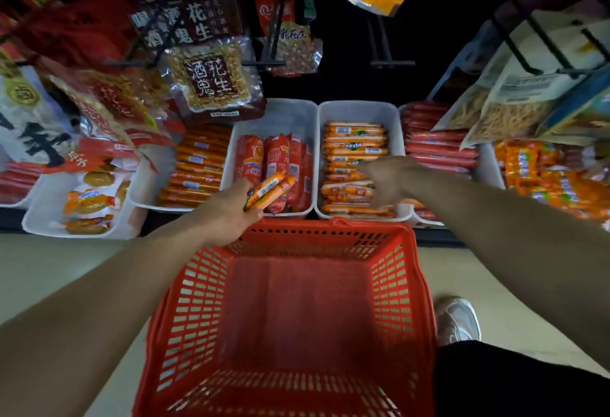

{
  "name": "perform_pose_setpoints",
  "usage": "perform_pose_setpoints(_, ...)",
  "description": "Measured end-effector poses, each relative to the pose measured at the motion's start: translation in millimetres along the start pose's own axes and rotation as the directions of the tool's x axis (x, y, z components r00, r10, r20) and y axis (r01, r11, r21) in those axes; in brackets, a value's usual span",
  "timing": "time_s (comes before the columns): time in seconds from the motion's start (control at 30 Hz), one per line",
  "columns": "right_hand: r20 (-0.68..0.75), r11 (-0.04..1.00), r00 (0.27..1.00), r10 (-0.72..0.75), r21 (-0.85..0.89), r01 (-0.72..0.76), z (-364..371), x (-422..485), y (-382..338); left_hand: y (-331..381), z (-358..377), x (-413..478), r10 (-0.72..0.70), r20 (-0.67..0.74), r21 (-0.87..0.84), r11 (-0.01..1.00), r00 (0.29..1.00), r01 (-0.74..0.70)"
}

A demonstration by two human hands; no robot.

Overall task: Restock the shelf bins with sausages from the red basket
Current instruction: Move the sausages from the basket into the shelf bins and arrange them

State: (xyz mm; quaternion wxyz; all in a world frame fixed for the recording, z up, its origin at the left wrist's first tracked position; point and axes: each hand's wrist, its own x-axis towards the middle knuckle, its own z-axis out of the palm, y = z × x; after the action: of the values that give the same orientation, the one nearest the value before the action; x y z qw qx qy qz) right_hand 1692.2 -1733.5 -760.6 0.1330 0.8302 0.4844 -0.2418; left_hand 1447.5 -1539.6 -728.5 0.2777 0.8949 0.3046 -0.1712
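A red plastic basket (290, 238) stands on the floor below the shelf; no sausages show inside it. My left hand (227, 208) is above the basket's far left corner and grips a small bunch of orange sausages (269, 190). My right hand (392, 179) reaches into a white bin (356, 107) of orange sausages (355, 139) with fingers spread over the stack; whether it holds one is hidden. To the left stands a white bin (280, 112) of thick red sausages (277, 159).
More white bins line the shelf: thin orange sticks (198, 165) at left, red sausages (435, 145) at right, round snack packs (89, 205) at far left. Peanut bags (211, 79) hang on hooks above. My shoe (457, 319) is beside the basket.
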Motion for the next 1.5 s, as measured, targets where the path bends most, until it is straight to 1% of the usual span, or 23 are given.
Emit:
perform_pose_setpoints(0.1, 0.036, 0.991, 0.999, 0.015, 0.129, -0.020, 20.1, 25.8, 9.1, 1.5, 10.8, 9.9, 0.013, 0.010, 0.014, 1.000, 1.000, -0.013)
perform_pose_setpoints(0.13, 0.009, 0.984, 1.000, 0.028, 0.174, -0.029, 26.4, 27.4, 11.6, 2.3, 13.2, 13.2, 0.022, 0.004, 0.011, 1.000, 1.000, -0.022)
perform_pose_setpoints(0.2, -0.119, 0.965, 0.988, 0.096, 0.254, -0.063, 38.6, 23.2, 19.3, 4.1, 18.2, 19.4, 0.035, -0.010, -0.004, 0.999, 0.999, -0.035)
perform_pose_setpoints(0.27, -0.258, 0.936, 0.947, 0.190, 0.337, -0.096, 48.3, 13.3, 31.3, 8.5, 22.3, 23.0, 0.041, -0.023, 0.001, 0.999, 0.999, -0.041)
perform_pose_setpoints(0.3, -0.298, 0.913, 0.925, 0.236, 0.394, -0.106, 53.3, 7.9, 40.7, 13.5, 25.0, 24.8, 0.049, -0.027, 0.020, 0.999, 0.998, -0.049)
perform_pose_setpoints(0.37, -0.332, 0.865, 0.892, 0.307, 0.489, -0.116, 62.5, -1.8, 54.8, 23.4, 28.8, 26.3, 0.063, -0.028, 0.055, 0.997, 0.998, -0.061)
perform_pose_setpoints(0.43, -0.324, 0.848, 0.876, 0.358, 0.505, -0.160, 75.8, -9.7, 66.5, 34.4, 35.6, 31.5, 0.088, -0.023, 0.085, 0.993, 0.996, -0.086)
perform_pose_setpoints(0.5, -0.294, 0.841, 0.877, 0.379, 0.504, -0.194, 88.6, -14.2, 72.8, 45.5, 41.3, 40.3, 0.130, -0.019, 0.125, 0.984, 0.991, -0.126)
perform_pose_setpoints(0.63, -0.224, 0.770, 0.897, 0.381, 0.614, -0.173, 103.9, -12.1, 77.0, 67.8, 51.0, 69.3, 0.270, 0.008, 0.238, 0.935, 0.963, -0.264)
perform_pose_setpoints(0.7, -0.200, 0.736, 0.903, 0.381, 0.657, -0.165, 106.1, -7.9, 76.9, 78.1, 56.7, 89.1, 0.313, 0.017, 0.284, 0.909, 0.950, -0.304)
perform_pose_setpoints(0.77, -0.213, 0.725, 0.890, 0.402, 0.669, -0.167, 107.6, -5.7, 78.1, 90.9, 64.3, 109.6, 0.334, 0.018, 0.295, 0.899, 0.942, -0.324)
perform_pose_setpoints(0.87, -0.269, 0.732, 0.859, 0.435, 0.661, -0.163, 108.6, -4.8, 79.3, 117.5, 77.2, 134.8, 0.352, 0.023, 0.283, 0.895, 0.936, -0.344)
perform_pose_setpoints(1.0, -0.306, 0.686, 0.825, 0.475, 0.716, -0.129, 106.0, -1.3, 70.5, 143.2, 89.2, 169.5, 0.373, -0.081, 0.288, 0.897, 0.924, -0.336)
perform_pose_setpoints(1.1, -0.337, 0.735, 0.835, 0.435, 0.668, -0.113, 106.5, 1.1, 60.2, 146.3, 92.8, 186.2, 0.368, -0.147, 0.366, 0.883, 0.918, -0.295)
perform_pose_setpoints(1.13, -0.337, 0.751, 0.840, 0.425, 0.649, -0.119, 106.7, 1.8, 58.3, 143.8, 94.8, 186.5, 0.356, -0.137, 0.348, 0.891, 0.925, -0.291)
perform_pose_setpoints(1.2, -0.326, 0.752, 0.841, 0.431, 0.645, -0.135, 106.6, 4.1, 57.3, 133.7, 103.5, 181.4, 0.356, -0.052, 0.287, 0.900, 0.933, -0.327)
perform_pose_setpoints(1.27, -0.319, 0.718, 0.826, 0.465, 0.682, -0.140, 105.7, 6.8, 58.5, 123.2, 119.1, 172.9, 0.359, 0.059, 0.292, 0.886, 0.931, -0.360)
perform_pose_setpoints(1.3, -0.324, 0.698, 0.810, 0.489, 0.702, -0.141, 104.4, 8.5, 59.6, 119.4, 127.3, 169.1, 0.353, 0.076, 0.307, 0.881, 0.932, -0.359)
perform_pose_setpoints(1.37, -0.357, 0.692, 0.774, 0.523, 0.708, -0.141, 101.7, 12.6, 61.9, 117.0, 140.3, 164.5, 0.340, 0.031, 0.345, 0.879, 0.940, -0.330)
perform_pose_setpoints(1.43, -0.398, 0.714, 0.759, 0.516, 0.689, -0.125, 100.3, 17.0, 61.9, 116.8, 145.3, 164.2, 0.369, -0.020, 0.381, 0.862, 0.929, -0.334)
perform_pose_setpoints(1.5, -0.427, 0.731, 0.755, 0.498, 0.674, -0.101, 103.5, 19.6, 61.1, 114.5, 142.8, 169.7, 0.404, 0.014, 0.424, 0.826, 0.914, -0.372)
